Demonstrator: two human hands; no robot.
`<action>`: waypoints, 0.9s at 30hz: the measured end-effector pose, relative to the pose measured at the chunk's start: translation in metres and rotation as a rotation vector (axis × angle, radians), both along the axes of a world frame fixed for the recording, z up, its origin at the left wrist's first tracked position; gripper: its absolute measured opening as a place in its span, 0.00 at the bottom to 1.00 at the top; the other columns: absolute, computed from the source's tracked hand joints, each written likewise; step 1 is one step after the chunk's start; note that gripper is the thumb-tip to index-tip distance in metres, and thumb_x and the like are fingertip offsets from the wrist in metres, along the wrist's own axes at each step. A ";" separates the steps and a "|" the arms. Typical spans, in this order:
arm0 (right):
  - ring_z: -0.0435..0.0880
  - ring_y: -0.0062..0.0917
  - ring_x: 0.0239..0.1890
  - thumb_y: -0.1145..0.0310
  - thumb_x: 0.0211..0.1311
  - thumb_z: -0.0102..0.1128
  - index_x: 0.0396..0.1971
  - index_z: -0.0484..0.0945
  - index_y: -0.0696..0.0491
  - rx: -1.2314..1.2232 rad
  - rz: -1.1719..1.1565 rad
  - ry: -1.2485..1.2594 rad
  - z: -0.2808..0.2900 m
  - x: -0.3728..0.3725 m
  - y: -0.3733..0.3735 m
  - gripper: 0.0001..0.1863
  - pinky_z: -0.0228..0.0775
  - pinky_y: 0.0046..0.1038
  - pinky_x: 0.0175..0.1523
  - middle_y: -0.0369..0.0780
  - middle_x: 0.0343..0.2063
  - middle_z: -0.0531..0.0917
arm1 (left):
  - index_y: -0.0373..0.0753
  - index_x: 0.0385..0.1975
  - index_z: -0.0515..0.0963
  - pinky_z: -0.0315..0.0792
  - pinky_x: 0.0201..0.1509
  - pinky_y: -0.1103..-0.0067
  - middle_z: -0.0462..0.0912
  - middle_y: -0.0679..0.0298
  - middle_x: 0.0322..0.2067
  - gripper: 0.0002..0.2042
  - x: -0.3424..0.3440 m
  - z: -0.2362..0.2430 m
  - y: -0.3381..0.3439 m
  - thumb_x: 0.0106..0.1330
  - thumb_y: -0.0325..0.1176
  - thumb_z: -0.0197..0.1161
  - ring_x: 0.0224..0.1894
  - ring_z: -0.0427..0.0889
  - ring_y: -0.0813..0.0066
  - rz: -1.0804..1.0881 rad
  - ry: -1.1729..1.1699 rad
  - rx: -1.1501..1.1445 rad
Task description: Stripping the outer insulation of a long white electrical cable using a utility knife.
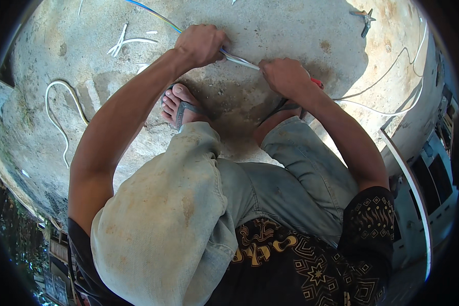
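An electrical cable (242,62) is stretched between my two hands, just above the concrete floor. My left hand (201,46) is closed around its loose inner wires; blue and yellow strands (158,16) run on past the fist to the upper left. To the right, my right hand (285,76) is closed on the cable where the white sheath begins. A red end of some tool (317,82) sticks out beyond that hand; most of it is hidden, so its kind is unclear. The white cable (380,110) continues from there toward the right.
Strips of white sheath (120,43) lie at the upper left, and a curved white cable length (53,102) lies at far left. Pliers (364,21) rest open on the floor at the upper right. My sandalled foot (180,105) is below my left hand.
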State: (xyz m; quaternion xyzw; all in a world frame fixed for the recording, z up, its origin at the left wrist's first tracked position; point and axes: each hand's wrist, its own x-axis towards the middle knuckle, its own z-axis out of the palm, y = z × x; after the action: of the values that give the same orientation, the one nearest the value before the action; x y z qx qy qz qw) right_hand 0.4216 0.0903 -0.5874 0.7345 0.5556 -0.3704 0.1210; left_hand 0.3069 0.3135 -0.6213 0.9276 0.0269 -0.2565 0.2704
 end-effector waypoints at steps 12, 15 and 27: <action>0.85 0.46 0.27 0.64 0.69 0.49 0.39 0.79 0.55 0.057 -0.039 0.000 -0.001 0.005 -0.029 0.12 0.78 0.46 0.33 0.48 0.24 0.83 | 0.53 0.40 0.87 0.79 0.48 0.64 0.87 0.58 0.35 0.11 0.003 0.003 0.000 0.57 0.42 0.71 0.41 0.86 0.56 -0.005 0.056 -0.042; 0.85 0.46 0.27 0.65 0.68 0.49 0.38 0.78 0.55 0.004 -0.033 -0.031 0.002 0.005 -0.032 0.11 0.78 0.46 0.33 0.47 0.24 0.84 | 0.53 0.40 0.87 0.79 0.48 0.64 0.87 0.58 0.35 0.11 0.001 0.005 0.002 0.57 0.42 0.71 0.41 0.86 0.57 -0.003 0.065 -0.037; 0.86 0.43 0.33 0.66 0.66 0.50 0.37 0.79 0.54 0.009 -0.008 -0.094 0.001 0.011 -0.062 0.10 0.79 0.44 0.37 0.45 0.27 0.85 | 0.51 0.37 0.87 0.79 0.44 0.65 0.87 0.58 0.30 0.11 0.002 0.003 0.004 0.55 0.40 0.73 0.36 0.86 0.57 0.024 -0.006 -0.077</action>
State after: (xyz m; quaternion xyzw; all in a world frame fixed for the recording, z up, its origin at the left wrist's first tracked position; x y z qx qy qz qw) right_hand 0.4326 0.0286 -0.5867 0.7538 0.5480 -0.3335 0.1420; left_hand 0.3092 0.3172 -0.6186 0.9168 0.0272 -0.2513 0.3091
